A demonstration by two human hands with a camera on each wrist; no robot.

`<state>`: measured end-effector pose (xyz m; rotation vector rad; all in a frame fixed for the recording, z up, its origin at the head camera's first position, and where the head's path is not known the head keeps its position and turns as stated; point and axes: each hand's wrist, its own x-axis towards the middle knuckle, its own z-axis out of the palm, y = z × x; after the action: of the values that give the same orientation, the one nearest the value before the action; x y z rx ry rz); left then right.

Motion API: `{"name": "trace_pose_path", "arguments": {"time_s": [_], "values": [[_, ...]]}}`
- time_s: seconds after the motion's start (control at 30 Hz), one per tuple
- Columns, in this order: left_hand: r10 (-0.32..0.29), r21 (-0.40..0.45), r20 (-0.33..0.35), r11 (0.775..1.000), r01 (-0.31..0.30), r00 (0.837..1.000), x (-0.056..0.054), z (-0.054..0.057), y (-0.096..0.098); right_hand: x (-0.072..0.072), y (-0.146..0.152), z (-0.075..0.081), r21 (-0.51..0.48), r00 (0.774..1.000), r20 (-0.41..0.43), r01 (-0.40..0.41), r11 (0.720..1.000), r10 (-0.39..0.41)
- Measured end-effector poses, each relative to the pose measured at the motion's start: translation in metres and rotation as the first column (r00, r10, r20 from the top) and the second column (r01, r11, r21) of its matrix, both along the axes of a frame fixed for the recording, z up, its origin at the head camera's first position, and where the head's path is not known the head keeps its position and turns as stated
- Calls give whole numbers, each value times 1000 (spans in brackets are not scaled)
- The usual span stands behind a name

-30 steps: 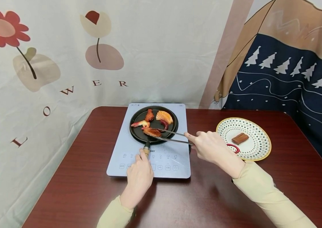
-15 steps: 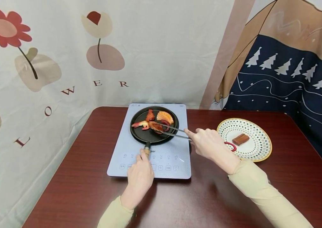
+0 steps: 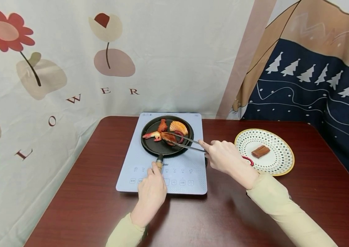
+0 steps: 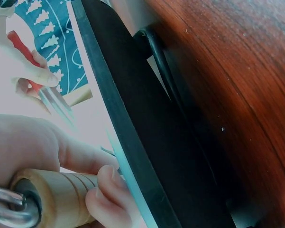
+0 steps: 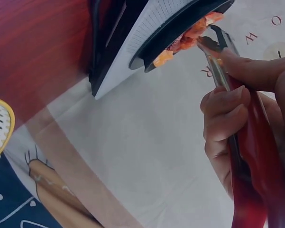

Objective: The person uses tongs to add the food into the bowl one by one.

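Observation:
My left hand (image 3: 152,188) grips the wooden handle (image 4: 61,194) of a black frying pan (image 3: 154,149), which sits on a pale blue induction cooker. In my right hand (image 3: 225,156) are metal tongs (image 3: 190,148) with red handles (image 5: 256,152). The tong tips are at a browned chicken wing (image 3: 169,138) in the pan, one arm on either side of it. Around the wing lie a shrimp (image 3: 152,135), a small drumstick (image 3: 162,125), an orange salmon slice (image 3: 179,127) and a dark red curled tentacle (image 3: 180,137), partly behind the tongs.
The induction cooker (image 3: 174,187) stands on a dark red wooden table (image 3: 85,178), its cord (image 4: 161,61) running underneath. To the right is a dotted, yellow-rimmed plate (image 3: 281,161) bearing a brown meat piece (image 3: 260,151). A printed curtain (image 3: 174,61) hangs behind the table.
The tongs have moved the wing slightly up and right in the pan, and it sits more tilted. My right hand shifted slightly left. My left hand stays on the pan handle.

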<state>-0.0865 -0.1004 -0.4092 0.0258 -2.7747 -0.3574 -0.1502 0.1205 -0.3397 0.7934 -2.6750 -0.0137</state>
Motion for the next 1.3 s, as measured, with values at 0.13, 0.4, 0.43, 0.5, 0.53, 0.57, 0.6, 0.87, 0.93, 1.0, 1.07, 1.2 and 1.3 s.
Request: {"name": "trace_pose_path", "arguments": {"time_s": [0.13, 0.4, 0.43, 0.5, 0.53, 0.57, 0.6, 0.87, 0.93, 1.0, 1.07, 1.2, 1.3], "values": [[1, 2, 7, 1000, -1, 1000, 1, 0, 0, 5, 6, 2, -39, 999, 38, 7, 999, -6], [-1, 2, -2, 1000, 1, 1000, 1, -1, -1, 17, 31, 4, -76, 995, 89, 51, 996, -44], [-1, 1, 0, 1000, 1, 1000, 1, -1, -1, 19, 35, 4, -78, 994, 95, 59, 995, -51], [0, -1, 3, 1000, 0, 1000, 2, -1, -1, 22, 44, 5, -82, 990, 118, 80, 993, -70], [1, -2, 5, 1000, -1, 1000, 2, -1, -1, 24, 49, 5, -85, 989, 128, 89, 992, -77], [1, -5, 5, 1000, -1, 1000, 2, -2, -1, 25, 54, 5, -89, 988, 130, 96, 991, -84], [1, -6, 5, 1000, -1, 1000, 2, -2, -1, 27, 60, 5, -95, 987, 134, 102, 990, -89], [-6, -15, -11, 1000, 5, 1000, 1, -3, -1, 37, 113, 6, -85, 980, 143, 151, 985, -138], [-5, -15, -13, 1000, 5, 1000, 1, -2, -1, 39, 125, 8, -60, 970, 169, 190, 980, -177], [-8, -14, -21, 1000, 7, 1000, 1, -2, -1, 42, 136, 10, -33, 950, 210, 241, 970, -229], [-10, -15, -31, 1000, 10, 999, 0, -2, -1, 44, 147, 11, 4, 929, 249, 283, 959, -275], [-14, -18, -45, 1000, 13, 999, 0, -2, -1, 47, 168, 13, 57, 904, 279, 320, 946, -323], [-13, -19, -41, 1000, 12, 999, -1, -2, -1, 51, 183, 13, 87, 896, 278, 337, 937, -348]]}}
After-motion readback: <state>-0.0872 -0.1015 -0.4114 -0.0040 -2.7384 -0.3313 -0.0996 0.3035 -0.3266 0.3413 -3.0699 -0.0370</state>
